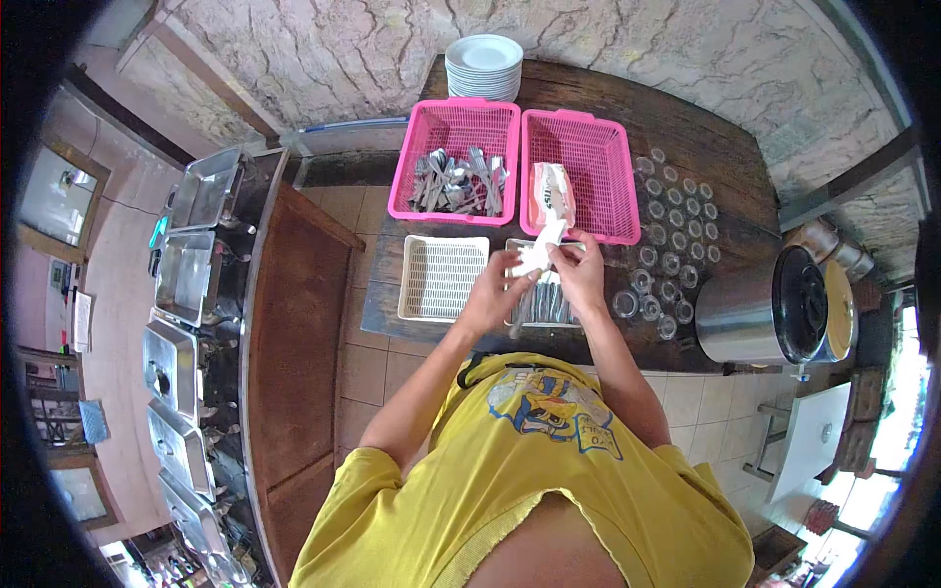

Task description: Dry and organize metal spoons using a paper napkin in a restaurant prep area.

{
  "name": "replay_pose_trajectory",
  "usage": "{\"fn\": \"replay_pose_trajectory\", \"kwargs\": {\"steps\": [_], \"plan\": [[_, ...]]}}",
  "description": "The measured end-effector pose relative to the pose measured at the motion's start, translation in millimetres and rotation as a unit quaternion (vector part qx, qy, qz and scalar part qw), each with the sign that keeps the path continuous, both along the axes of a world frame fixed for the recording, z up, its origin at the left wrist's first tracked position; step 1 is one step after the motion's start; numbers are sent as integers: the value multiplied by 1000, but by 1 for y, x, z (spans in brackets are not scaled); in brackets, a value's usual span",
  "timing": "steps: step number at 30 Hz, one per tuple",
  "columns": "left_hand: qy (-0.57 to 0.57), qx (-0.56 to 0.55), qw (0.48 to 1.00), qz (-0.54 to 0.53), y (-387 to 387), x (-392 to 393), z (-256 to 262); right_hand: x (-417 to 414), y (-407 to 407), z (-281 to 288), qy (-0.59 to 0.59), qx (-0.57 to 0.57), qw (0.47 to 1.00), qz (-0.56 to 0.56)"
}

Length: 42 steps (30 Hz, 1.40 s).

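My left hand (pixel 494 292) and my right hand (pixel 581 270) meet over the right white plastic basket, both holding a white paper tissue (pixel 542 246). Below my left fingers hangs a piece of metal cutlery (pixel 517 317); the tissue and fingers hide its upper part. Under my hands, the right white basket (pixel 509 245) holds several pieces of cutlery (pixel 551 303) laid side by side, partly covered. Just beyond, an opened tissue pack (pixel 553 192) leans in the right pink plastic basket (pixel 614 180). Loose forks and spoons (pixel 459 184) lie heaped in the left pink basket (pixel 401 165).
Another white basket (pixel 445 275) sits to the left on the dark wooden table (pixel 720 154). Stacked white plates (pixel 484 66) stand at the back. Several glass vessels (pixel 670 263) and a large metal pot (pixel 739 312) occupy the right side. Steel chafing dishes (pixel 184 279) line a left counter.
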<state>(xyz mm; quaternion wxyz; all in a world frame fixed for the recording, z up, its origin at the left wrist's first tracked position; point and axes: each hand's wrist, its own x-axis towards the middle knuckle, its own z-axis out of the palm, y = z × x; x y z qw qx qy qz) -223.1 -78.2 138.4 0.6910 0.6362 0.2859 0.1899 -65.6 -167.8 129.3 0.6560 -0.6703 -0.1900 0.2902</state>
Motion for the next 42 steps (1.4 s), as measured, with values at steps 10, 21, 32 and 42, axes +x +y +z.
{"fn": "replay_pose_trajectory", "kwargs": {"steps": [10,21,32,42], "plan": [[-96,183,966,-152,51,53,34,-7,-19,5,-38,-10,997,65],[76,10,974,-214,44,91,9,18,-50,13,-8,-25,998,63],[48,-52,997,10,62,41,-63,100,-39,-7,-97,36,988,-111],[165,-61,981,82,24,-37,-146,87,0,-88,-91,21,995,-32]]}}
